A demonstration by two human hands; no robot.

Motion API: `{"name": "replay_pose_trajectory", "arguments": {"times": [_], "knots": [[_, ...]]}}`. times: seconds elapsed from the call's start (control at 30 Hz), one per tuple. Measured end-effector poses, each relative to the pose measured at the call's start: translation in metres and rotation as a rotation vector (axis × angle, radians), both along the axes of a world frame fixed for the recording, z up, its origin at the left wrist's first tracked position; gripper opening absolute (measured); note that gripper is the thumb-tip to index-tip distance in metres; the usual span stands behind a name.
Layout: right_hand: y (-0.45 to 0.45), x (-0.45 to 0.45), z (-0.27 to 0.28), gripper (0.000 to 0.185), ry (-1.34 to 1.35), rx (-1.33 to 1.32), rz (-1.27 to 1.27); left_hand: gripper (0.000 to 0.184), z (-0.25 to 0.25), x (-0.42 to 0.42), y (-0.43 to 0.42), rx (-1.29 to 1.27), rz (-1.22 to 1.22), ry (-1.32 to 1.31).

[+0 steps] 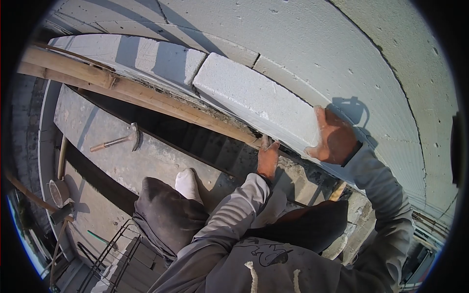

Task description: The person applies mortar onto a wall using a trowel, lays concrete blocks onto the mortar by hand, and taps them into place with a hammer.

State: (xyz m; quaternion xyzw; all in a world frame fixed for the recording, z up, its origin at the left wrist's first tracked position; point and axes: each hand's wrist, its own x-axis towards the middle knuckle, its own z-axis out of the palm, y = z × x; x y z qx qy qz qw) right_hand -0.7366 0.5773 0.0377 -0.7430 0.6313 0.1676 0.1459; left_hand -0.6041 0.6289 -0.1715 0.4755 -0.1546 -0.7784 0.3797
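A white aerated concrete block (259, 93) lies in a row on the wall, its left end beside a neighbouring block (168, 61). My right hand (336, 137) is wrapped round the right end of the block, fingers over its far edge and thumb on the near side. Lower down, my left hand (267, 158) has its fingers stretched out against the underside edge of the block, near the end of a bamboo pole (205, 119). A claw hammer (117, 140) with a wooden handle rests on the grey board (161, 166) to the left.
A taller block wall (312, 44) rises behind the row. Beneath the bamboo is a dark gap (195, 141) with steps showing. At lower left are a scoop-like bucket (59, 193) and a wire rebar cage (110, 254). My white-socked foot (187, 184) stands on the board.
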Motion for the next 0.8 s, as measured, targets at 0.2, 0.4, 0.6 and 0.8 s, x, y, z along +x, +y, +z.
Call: {"name": "replay_pose_trajectory", "arguments": {"times": [0.2,0.4,0.6,0.8], "knots": [[0.005,0.005,-0.001,0.091,0.085,-0.049,0.016,0.063,0.01,0.003,-0.006,0.093,-0.059,-0.084],[0.0,0.012,0.008,0.094,0.131,0.029,-0.014,0.059,0.02,0.001,-0.013,0.053,-0.032,-0.016],[-0.003,0.001,0.009,0.097,0.039,0.051,-0.034,0.034,-0.027,-0.004,-0.009,0.069,0.018,0.037],[0.011,-0.016,0.004,0.082,-0.167,-0.139,-0.016,0.03,-0.017,0.005,-0.014,0.017,-0.1,-0.049]]}}
